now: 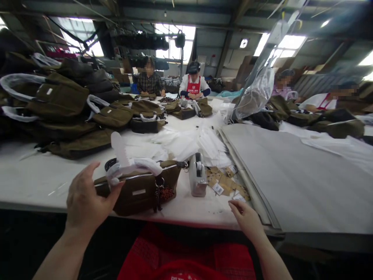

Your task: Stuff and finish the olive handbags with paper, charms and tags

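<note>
An olive handbag (131, 194) stands upright near the table's front edge, with a silver zipper, a small metal plate and a dark tassel charm. White wrapping (140, 165) covers its handle, and one loose strip sticks up. My left hand (89, 196) is at the bag's left end, thumb and fingers spread apart, holding nothing. To the right of the bag is a grey tape dispenser (198, 177). Beyond it lie brown cardboard tags (223, 181) with white labels. My right hand (246, 219) is just in front of the tags, its thumb and fingertips pinched together; whatever they hold is too small to name.
Olive bags (62, 97) are piled at the left. White sheets (189, 142) lie mid-table, beside a raised grey board (297, 175) on the right. Clear plastic (255, 95) hangs above the board's far end. Several people work across the table, one in a red apron (194, 86).
</note>
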### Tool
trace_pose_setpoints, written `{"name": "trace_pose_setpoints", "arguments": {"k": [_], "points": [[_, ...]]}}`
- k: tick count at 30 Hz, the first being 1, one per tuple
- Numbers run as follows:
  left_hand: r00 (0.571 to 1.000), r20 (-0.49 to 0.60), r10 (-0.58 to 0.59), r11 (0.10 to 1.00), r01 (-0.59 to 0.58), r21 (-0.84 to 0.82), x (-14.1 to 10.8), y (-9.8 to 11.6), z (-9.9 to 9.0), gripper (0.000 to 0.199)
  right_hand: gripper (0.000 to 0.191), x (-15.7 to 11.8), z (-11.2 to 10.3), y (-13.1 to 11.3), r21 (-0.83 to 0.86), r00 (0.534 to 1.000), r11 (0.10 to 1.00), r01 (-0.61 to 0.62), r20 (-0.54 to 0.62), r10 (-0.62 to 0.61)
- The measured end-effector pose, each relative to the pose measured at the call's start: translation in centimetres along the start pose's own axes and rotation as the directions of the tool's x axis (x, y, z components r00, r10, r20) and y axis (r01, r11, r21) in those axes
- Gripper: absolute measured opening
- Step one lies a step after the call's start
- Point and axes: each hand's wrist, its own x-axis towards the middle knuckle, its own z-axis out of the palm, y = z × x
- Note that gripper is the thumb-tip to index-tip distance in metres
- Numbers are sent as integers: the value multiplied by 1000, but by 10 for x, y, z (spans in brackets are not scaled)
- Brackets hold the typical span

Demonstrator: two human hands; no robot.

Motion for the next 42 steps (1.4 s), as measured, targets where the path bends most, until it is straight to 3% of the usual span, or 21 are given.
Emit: {"name": "trace_pose_setpoints", "arguments": {"k": [3, 7, 12, 17, 21, 26, 29, 36, 39, 42], "points": [[996, 38, -85, 996, 85, 20, -22, -9, -6, 83, 38, 7, 12, -4, -27, 999, 999, 20, 39, -19], [985, 133, -110, 994, 110, 7, -35, -15, -7, 80, 39, 35, 25, -15, -137, 1000, 991, 4, 21, -1], [988, 15, -155, 988, 155, -20, -36, -9, -13, 80, 43, 79, 36, -31, -306, 995, 947, -103, -33, 98], [994, 75, -84, 992, 90, -90, -53, 5, -22, 64, 28, 102, 40, -32, -372, 988, 918, -140, 3, 152], [993, 109, -44, 984, 62, -167, -68, 12, -28, 52, 27, 114, 26, -22, -364, 987, 920, -143, 22, 162], [992, 86, -90, 960, 109, -259, -77, 22, -36, 39, 29, 119, 2, -9, -329, 993, 938, -111, 12, 122], [989, 131, -64, 934, 106, -341, -86, 39, -34, 33, 26, 114, 0, -8, -318, 995, 945, -79, 38, 96], [937, 325, 128, 870, 52, -490, -112, 79, -21, 27, 35, 92, 40, -24, -390, 990, 916, -92, 62, 126], [928, 343, 145, 853, 58, -518, -116, 81, -19, 24, 29, 93, 56, -28, -395, 991, 913, -101, 41, 128], [929, 343, 142, 848, 65, -525, -119, 76, -18, 21, 28, 99, 58, -28, -383, 989, 919, -94, 70, 131]]}}
